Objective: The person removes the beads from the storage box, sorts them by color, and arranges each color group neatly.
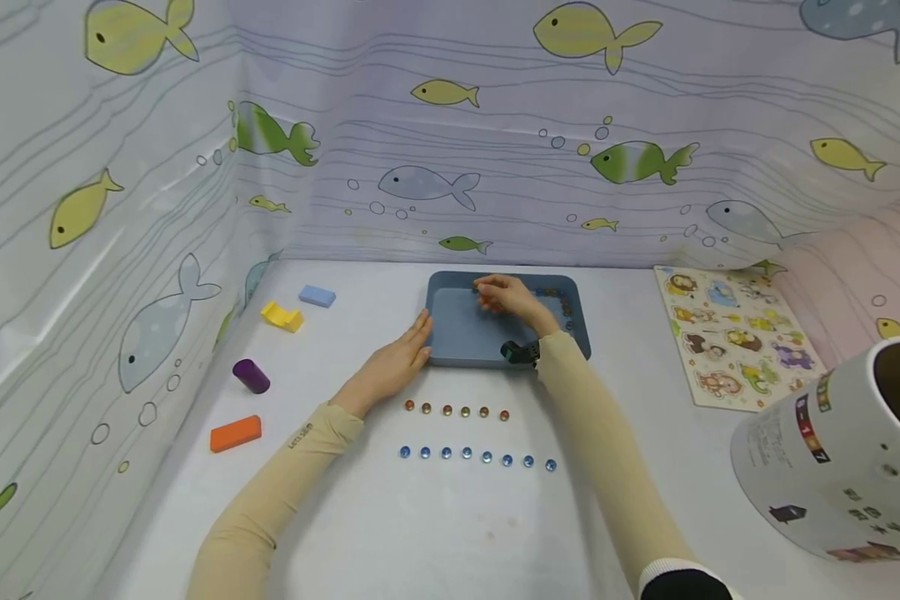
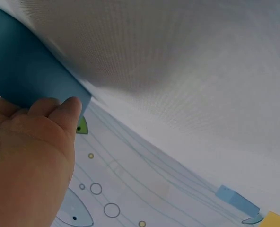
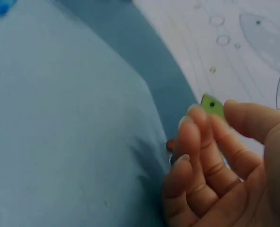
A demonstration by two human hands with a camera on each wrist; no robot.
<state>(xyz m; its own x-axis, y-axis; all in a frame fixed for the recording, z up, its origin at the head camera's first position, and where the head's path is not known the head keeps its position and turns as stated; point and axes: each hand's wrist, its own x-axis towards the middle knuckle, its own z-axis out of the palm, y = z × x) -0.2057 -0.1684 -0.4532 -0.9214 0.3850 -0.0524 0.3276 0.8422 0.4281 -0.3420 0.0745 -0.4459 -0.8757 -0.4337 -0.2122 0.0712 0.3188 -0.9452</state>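
A blue-grey tray (image 1: 465,329) lies near the back wall. Along its back and right inner edges sit several small glass beads (image 1: 567,307), some amber, some blue. My left hand (image 1: 397,360) rests with straight fingers against the tray's left side; in the left wrist view the fingertips touch the tray wall (image 2: 31,61). Over the tray's back part is my right hand (image 1: 506,298), its fingers loosely bent and the thumb apart from them. Nothing shows between those fingers in the right wrist view, where an orange bead (image 3: 170,144) lies just beyond the fingertips, partly hidden.
Before the tray run a row of amber beads (image 1: 447,410) and a row of blue beads (image 1: 467,453). At left lie blue (image 1: 317,296), yellow (image 1: 282,317), purple (image 1: 251,376) and orange blocks (image 1: 236,434). An animal picture board (image 1: 735,337) and a white cylinder (image 1: 832,467) stand right.
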